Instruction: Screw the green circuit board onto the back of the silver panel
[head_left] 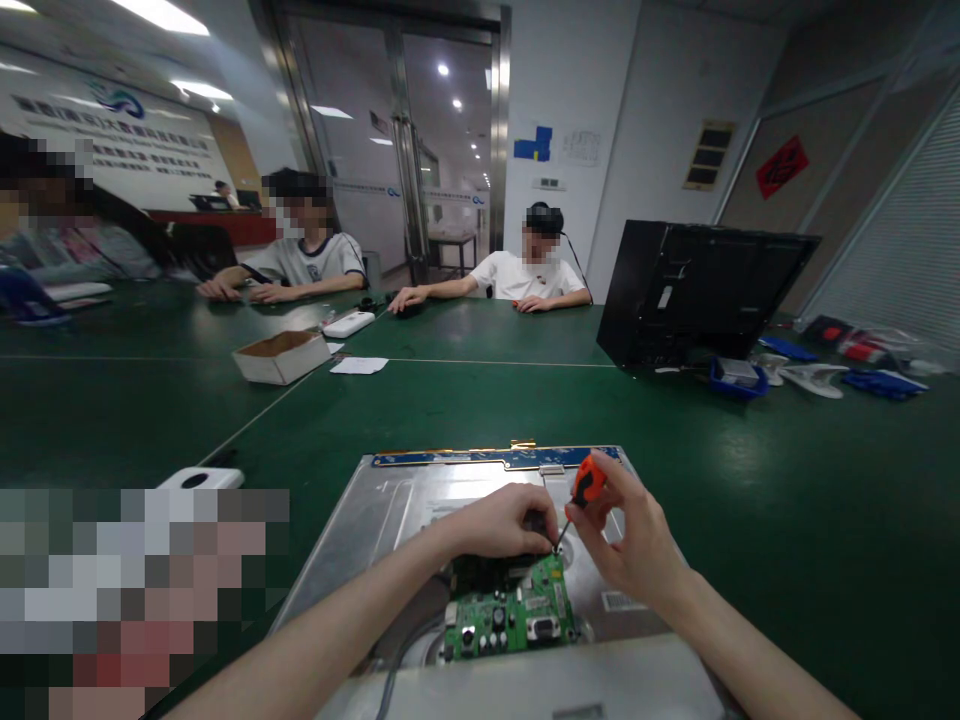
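Note:
A green circuit board (510, 615) lies on the metal back of a flat panel (390, 510), which has a blue strip board (480, 458) along its far edge. My right hand (634, 525) is closed around an orange and black screwdriver (587, 482), whose shaft slants down to the board's upper right corner. Beside the screwdriver tip, my left hand (514, 520) has its fingers bent and pressed together at that same corner. Whatever the left fingers may hold is too small to make out. A grey cable (394, 670) runs along the board's left side.
A black monitor (705, 290) stands at the back right near a blue tray (739, 378). An open box (281, 357) and papers (360, 366) lie back left. A white device (202, 478) is left of the panel. Several people sit around the green table (465, 400).

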